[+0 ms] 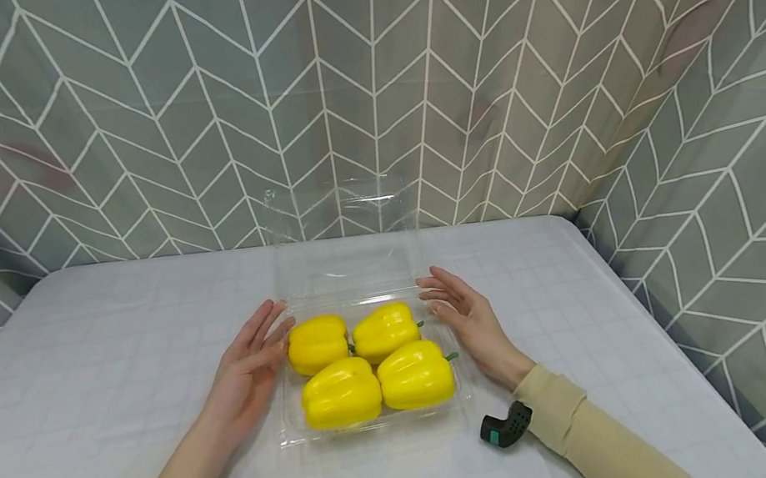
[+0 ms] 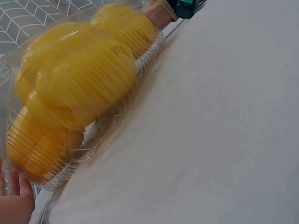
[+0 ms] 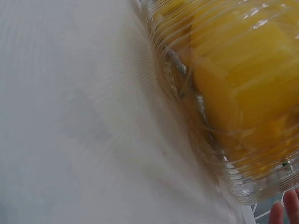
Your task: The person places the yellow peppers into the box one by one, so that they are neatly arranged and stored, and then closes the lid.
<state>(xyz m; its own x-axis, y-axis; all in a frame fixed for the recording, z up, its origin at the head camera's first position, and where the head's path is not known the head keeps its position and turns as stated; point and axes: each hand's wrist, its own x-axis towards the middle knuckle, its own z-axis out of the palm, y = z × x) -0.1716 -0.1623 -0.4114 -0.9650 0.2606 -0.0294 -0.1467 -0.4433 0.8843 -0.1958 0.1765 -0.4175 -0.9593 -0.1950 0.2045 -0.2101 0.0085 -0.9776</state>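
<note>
A white checked tablecloth [image 1: 74,392] covers the table; grey curtains [image 1: 398,59] (white chevron lines) hang behind and alongside.

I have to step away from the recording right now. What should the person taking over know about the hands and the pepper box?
Left hand: open, straight fingers at the left side of the clear clamshell box.
Right hand: open, fingers at the box's right side.
Things: four yellow peppers sit two by two in the box's base, on the white tablecloth. The lid stands open behind them.
Done: all four peppers are in the box.
Left: the lid is not yet closed.
</note>
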